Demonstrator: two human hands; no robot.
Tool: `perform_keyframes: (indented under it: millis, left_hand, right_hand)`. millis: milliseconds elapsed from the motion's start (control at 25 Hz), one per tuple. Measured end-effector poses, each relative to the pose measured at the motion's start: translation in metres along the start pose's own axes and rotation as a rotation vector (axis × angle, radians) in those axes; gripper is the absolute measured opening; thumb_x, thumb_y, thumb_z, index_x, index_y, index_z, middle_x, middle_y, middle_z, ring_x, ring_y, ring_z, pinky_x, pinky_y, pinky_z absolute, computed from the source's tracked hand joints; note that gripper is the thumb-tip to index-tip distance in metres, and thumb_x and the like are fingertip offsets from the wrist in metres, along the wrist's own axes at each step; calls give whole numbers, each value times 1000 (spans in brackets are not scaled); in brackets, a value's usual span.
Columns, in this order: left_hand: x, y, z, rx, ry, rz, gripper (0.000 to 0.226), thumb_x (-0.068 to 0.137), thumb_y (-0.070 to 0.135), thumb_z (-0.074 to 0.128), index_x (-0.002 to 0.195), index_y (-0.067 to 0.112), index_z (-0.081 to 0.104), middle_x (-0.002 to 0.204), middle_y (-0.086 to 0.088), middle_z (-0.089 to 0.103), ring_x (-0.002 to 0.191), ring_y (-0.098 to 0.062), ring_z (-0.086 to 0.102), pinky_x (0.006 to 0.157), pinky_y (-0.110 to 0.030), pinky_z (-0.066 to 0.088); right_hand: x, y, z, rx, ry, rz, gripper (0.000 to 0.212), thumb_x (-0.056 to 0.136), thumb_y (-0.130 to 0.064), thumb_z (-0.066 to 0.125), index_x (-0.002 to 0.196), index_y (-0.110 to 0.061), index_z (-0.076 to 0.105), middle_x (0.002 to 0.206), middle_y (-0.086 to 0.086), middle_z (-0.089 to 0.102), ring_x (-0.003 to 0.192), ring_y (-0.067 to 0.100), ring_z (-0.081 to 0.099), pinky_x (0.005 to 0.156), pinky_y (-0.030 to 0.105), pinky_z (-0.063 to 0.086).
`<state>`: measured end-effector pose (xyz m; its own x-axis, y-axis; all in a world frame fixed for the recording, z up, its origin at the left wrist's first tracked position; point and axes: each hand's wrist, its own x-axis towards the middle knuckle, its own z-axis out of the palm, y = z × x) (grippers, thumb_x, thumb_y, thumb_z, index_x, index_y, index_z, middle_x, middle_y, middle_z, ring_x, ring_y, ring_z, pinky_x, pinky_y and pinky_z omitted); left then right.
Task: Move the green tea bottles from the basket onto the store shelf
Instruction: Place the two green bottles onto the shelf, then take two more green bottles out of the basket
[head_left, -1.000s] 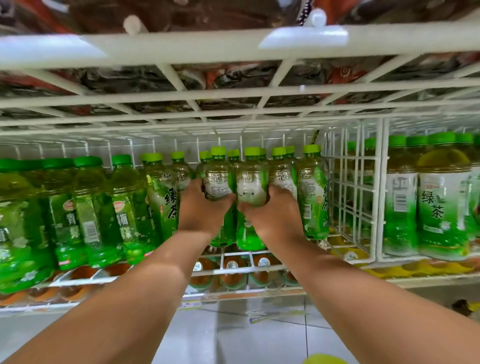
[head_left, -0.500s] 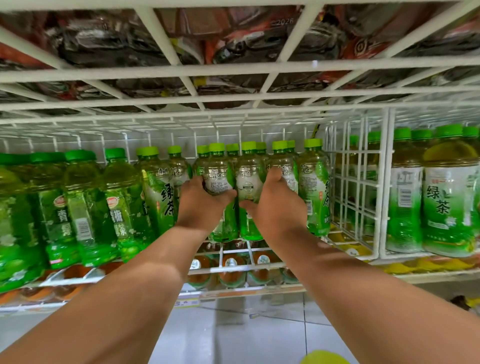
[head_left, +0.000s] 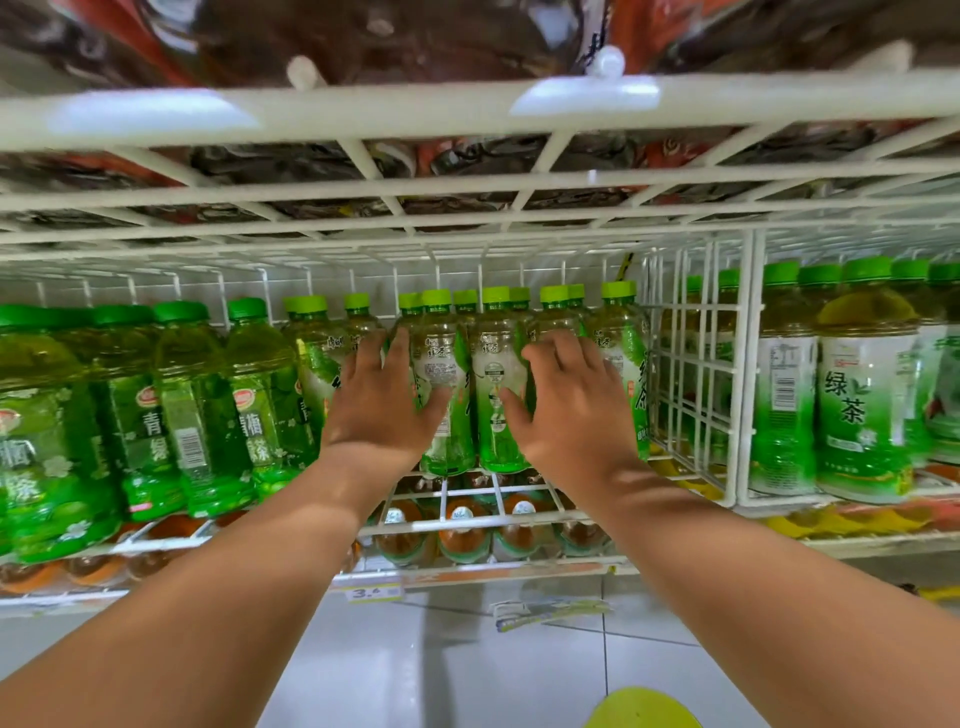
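Note:
Two green tea bottles, one (head_left: 445, 364) beside the other (head_left: 496, 374), stand upright side by side at the front of a row on the white wire shelf (head_left: 467, 519). More bottles with light green caps stand behind and beside them. My left hand (head_left: 384, 405) rests against the left bottle with fingers spread, thumb on its label. My right hand (head_left: 569, 410) lies on the right bottle's side, fingers also apart. Neither hand wraps around a bottle.
Darker green bottles (head_left: 171, 410) fill the shelf to the left. A wire divider (head_left: 691, 395) stands on the right, with other green tea bottles (head_left: 862, 395) beyond it. Another wire shelf (head_left: 467, 104) hangs close overhead. A yellow-green object (head_left: 641, 709) shows at the bottom edge.
Both hands were wrapped around the two front bottles, pushing them into the row. Now the fingers have spread and loosened; the bottles stand on the shelf.

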<state>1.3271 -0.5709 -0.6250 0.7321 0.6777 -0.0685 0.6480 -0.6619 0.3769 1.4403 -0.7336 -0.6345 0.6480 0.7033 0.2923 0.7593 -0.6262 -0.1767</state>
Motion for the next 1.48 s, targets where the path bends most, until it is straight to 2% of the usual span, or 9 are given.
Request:
perform_keyframes:
  millis: [40,120,200,280,600,800,880,1160,1480]
  left_hand:
    - [-5,-1,-3,60,-13,13,88,95,60,53,163,22,13,168,-9,11,154,-35,10,121,-51,26]
    - [-14,-2,-11,173,-13,51,89,95,65,47,163,27,5,171,-5,-4,157,-31,-2,126,-49,15]
    - [-23,0,-22,218,9,77,87,95,67,43,163,33,0,171,0,-15,157,-25,-12,126,-45,4]
    - [-38,5,-36,229,32,67,86,95,69,41,162,37,-2,170,5,-18,157,-21,-15,126,-41,-1]
    - [-101,43,-105,336,115,157,81,96,68,37,163,33,11,172,-1,-1,158,-28,2,127,-45,11]
    - [-160,71,-148,353,154,149,82,91,69,32,158,22,36,164,-13,32,150,-36,27,121,-52,26]
    - [-188,79,-167,324,149,146,83,89,69,32,157,23,38,164,-12,32,151,-35,26,121,-54,26]
    - [-257,112,-268,284,194,197,80,92,71,30,162,32,24,171,-3,9,158,-26,8,126,-48,12]
    - [-331,172,-417,294,203,277,80,93,76,26,162,38,13,172,-1,0,158,-25,-1,127,-49,8]
  right_hand:
    - [-1,-2,-7,-6,-100,3,57,91,-48,66,132,-10,62,146,19,52,135,41,50,107,55,47]
    - [-1,-3,-21,-21,-282,28,77,97,-61,52,161,-21,33,174,12,6,161,35,7,129,52,13]
    - [0,-4,-34,-59,-359,31,84,100,-69,33,167,-28,2,172,2,-27,159,27,-22,130,45,-9]
    - [-4,-8,-50,-94,-388,37,85,101,-72,23,166,-29,-11,168,-2,-35,157,24,-29,129,44,-13]
    - [-23,-24,-138,-97,-467,60,83,99,-75,17,165,-34,-11,171,-5,-26,159,22,-23,130,47,-7]
    - [-70,-43,-200,-43,-233,8,83,97,-73,23,162,-24,34,169,13,30,156,38,27,125,57,25]
    - [-93,-56,-226,-39,-201,-26,83,97,-72,23,161,-20,40,165,15,39,153,39,33,123,57,29]
    - [-123,-91,-356,2,-295,24,84,96,-77,10,167,-33,5,176,-2,-6,162,22,-11,131,48,4]
    - [-142,-124,-526,9,-183,101,83,96,-75,11,168,-33,7,176,-1,-4,162,23,-9,131,47,3]
